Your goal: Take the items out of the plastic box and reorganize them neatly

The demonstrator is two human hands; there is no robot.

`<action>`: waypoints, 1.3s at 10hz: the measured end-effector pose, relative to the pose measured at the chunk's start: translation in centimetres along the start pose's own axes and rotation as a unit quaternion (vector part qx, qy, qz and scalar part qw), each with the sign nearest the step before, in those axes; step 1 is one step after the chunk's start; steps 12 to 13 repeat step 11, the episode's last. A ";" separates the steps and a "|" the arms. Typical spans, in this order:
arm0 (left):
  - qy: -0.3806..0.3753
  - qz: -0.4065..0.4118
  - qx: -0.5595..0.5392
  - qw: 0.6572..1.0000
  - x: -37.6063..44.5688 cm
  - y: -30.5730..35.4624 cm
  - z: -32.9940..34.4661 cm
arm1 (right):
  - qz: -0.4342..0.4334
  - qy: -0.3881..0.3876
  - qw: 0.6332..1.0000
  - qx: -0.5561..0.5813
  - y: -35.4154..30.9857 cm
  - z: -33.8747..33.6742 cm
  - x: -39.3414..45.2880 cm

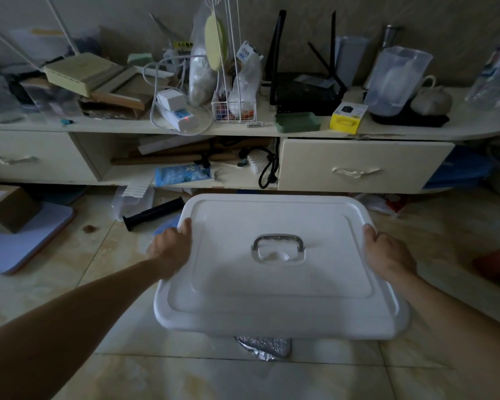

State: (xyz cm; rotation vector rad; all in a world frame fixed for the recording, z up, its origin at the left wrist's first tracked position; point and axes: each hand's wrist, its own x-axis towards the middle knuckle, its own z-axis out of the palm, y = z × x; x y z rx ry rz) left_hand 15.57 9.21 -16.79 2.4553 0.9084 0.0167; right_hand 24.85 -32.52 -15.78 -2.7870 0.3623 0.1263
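Observation:
A white plastic box (277,287) with its lid on fills the middle of the head view, above the tiled floor. A folding metal handle (278,247) lies flat in the lid's centre. My left hand (171,249) grips the box's left edge, thumb on top of the lid rim. My right hand (387,252) grips the right edge the same way. The lid hides the contents of the box. A piece of silver foil (264,346) shows under the near edge.
A low cream cabinet (364,166) stands just beyond the box, its top crowded with a router (303,93), a power strip (179,116), a yellow box (347,118) and a plastic jug (396,79). On the floor at left lie a black tube (153,213), a cardboard carton (9,206) and a blue-grey board (20,241).

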 end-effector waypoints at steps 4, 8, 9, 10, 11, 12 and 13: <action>-0.002 0.004 0.023 1.000 1.5 -0.2 -0.2 | 0.005 -0.056 0.992 0.110 0.5 0.0 0.2; 0.013 0.013 0.015 1.000 0.9 0.2 -0.6 | 0.013 -0.020 0.994 0.103 0.1 0.5 -0.3; 0.046 0.008 -0.021 0.999 0.4 0.6 -0.7 | 0.036 -0.022 0.994 0.102 -0.4 -0.2 -1.1; 0.137 0.007 -0.011 0.990 -1.0 2.3 -2.3 | 0.073 0.028 0.989 0.129 -1.3 -0.9 -1.5; 0.220 0.047 -0.124 0.966 -1.7 8.2 -5.6 | 0.003 0.167 0.951 0.260 -4.8 -5.5 -1.2; 0.220 0.047 -0.124 0.966 -1.7 8.2 -5.6 | 0.003 0.167 0.951 0.260 -4.8 -5.5 -1.2; 0.220 0.047 -0.124 0.966 -1.7 8.2 -5.6 | 0.003 0.167 0.951 0.260 -4.8 -5.5 -1.2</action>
